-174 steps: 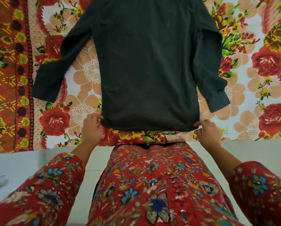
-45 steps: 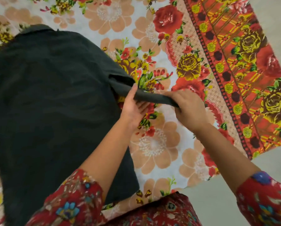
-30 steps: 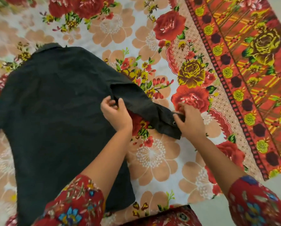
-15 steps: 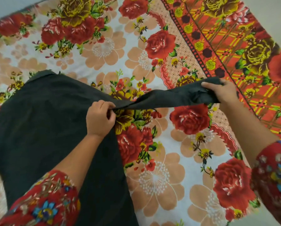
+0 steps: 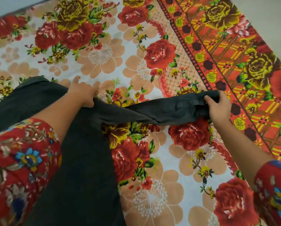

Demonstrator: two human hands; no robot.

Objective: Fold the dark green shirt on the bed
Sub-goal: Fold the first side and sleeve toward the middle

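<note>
Rightward, taut sleeve [image 5: 169,110] near bedsheet border [image 5: 231,46]

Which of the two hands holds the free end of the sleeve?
The right hand grips the sleeve at its free end, over the red border; the left hand presses where it joins the dark green shirt.

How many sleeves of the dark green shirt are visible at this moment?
1: the sleeve stretches between the left hand at the shoulder and the right hand gripping its cuff end. The other may be hidden off frame.
</note>
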